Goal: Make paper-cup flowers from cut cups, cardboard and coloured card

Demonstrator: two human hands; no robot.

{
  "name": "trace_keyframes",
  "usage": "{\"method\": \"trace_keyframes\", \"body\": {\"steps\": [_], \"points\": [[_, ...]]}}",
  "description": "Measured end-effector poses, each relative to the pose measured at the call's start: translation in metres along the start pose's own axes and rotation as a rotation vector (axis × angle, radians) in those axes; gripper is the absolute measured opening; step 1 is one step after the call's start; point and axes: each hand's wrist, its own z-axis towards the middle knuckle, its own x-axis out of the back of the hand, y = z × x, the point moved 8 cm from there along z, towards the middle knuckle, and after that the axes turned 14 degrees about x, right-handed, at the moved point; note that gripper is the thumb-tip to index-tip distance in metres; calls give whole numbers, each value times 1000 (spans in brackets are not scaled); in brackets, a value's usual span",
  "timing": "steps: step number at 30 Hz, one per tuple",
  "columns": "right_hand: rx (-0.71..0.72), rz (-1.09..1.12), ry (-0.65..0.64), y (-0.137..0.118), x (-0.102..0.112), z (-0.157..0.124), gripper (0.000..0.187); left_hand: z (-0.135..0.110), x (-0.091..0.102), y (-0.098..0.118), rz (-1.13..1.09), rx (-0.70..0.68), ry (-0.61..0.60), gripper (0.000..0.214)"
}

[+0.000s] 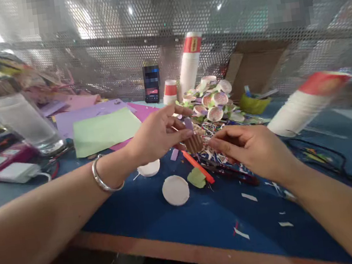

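Observation:
My left hand (161, 131) is closed, its thumb and fingers pinching a small brown ribbed piece of cardboard (194, 144). A bit of purple paper (188, 124) shows just above that piece at the fingertips. Close by on its right, my right hand (248, 146) has thumb and forefinger pressed together; whatever they hold is too small to make out. Below the hands lie an orange stick-like tool (198, 167), a green paper scrap (196, 178) and a white paper disc (176, 190). Another white disc (149, 168) is partly under my left wrist.
Behind the hands is a heap of small paper-cup pieces (213, 99) and shreds. Stacked paper cups (190, 63) stand at the back; another stack (307, 101) leans at right. Coloured sheets (105, 132), a glass (27, 120) and a phone (152, 84) are also on the blue table.

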Motion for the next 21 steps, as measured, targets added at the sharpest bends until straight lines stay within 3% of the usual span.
{"method": "trace_keyframes", "body": {"steps": [5,10,14,21], "points": [[35,38,-14,-9,-6,-2,34,-5,-13,-1,-46,-47,-42,33],[68,20,-17,-11,-4,-1,25,-3,-17,-9,-24,16,-118,41],[34,8,-42,-10,-6,-2,25,-1,-19,-12,-74,61,-192,18],[54,-188,-112,1,-11,-1,30,5,24,-12,-75,135,144,9]]}}
